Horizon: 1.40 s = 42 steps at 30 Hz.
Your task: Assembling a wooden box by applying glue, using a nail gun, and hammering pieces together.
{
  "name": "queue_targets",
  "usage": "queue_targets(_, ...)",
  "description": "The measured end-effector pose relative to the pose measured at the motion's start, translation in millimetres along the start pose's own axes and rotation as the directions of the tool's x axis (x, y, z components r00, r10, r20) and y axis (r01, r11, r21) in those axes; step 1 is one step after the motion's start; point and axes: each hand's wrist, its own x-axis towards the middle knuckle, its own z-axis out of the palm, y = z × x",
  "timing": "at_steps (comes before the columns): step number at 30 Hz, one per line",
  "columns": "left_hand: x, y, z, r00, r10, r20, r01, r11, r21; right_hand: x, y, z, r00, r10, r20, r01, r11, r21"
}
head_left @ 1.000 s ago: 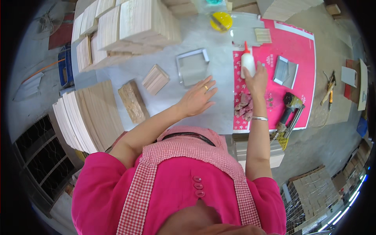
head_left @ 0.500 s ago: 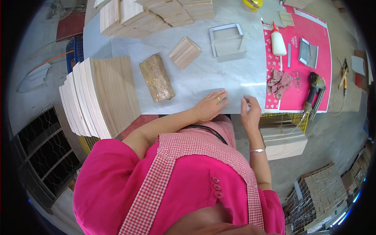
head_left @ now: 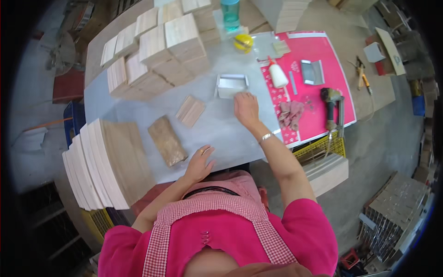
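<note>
My right hand [head_left: 246, 110] is stretched forward over the table, at the near right corner of a small silvery-white rectangular frame [head_left: 232, 84]. Its fingers bend downward and their tips are hidden, so whether they grip the frame cannot be seen. By the table's near edge rests my left hand [head_left: 200, 165], fingers apart and holding nothing. Left of that hand lies a brown block wrapped in shiny tape [head_left: 167, 141]. A small square wooden panel [head_left: 190, 111] lies flat between the wrapped block and the frame.
Stacked wooden boards stand at the left [head_left: 124, 161] and far left [head_left: 159, 60]. On the pink sheet [head_left: 318, 55] are a glue bottle [head_left: 278, 75], a rag [head_left: 290, 114], a second frame [head_left: 313, 72] and an air nailer [head_left: 331, 108]. A yellow tape roll [head_left: 243, 43] sits behind.
My right hand has reached forward from the table's near edge to the frame. My left hand has shifted left and back. The whole view has tilted, showing more of the table's far side.
</note>
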Motion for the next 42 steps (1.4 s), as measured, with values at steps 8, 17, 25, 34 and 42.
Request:
queue_targets(8,58,20,15,0.999,-0.049,-0.013,0.048,0.998,-0.04,39,124,-149,0.743,0.444,-0.501,-0.332,0.894,0.3)
queue_targets(17,94,44,44,0.996,-0.087,0.018,0.088,0.994,-0.067,173,280,-155,0.595,0.127,-0.794,-0.269,0.962,-0.048)
queue_targets(25,125,57,49,0.977,0.157,0.145,-0.174,0.978,0.112,155,240,-71,0.897,0.194,-0.397,-0.188,0.981,0.055)
queue_targets(34,107,34,76,0.766,0.483,0.425,-0.606,0.763,0.225,-158,41,-104,0.822,0.569,0.009,-0.539,0.774,0.332)
queue_targets(42,112,11,101,0.743,0.535,0.403,-0.669,0.627,0.4,-529,-36,-25,0.383,0.885,0.266,-0.841,0.453,-0.295)
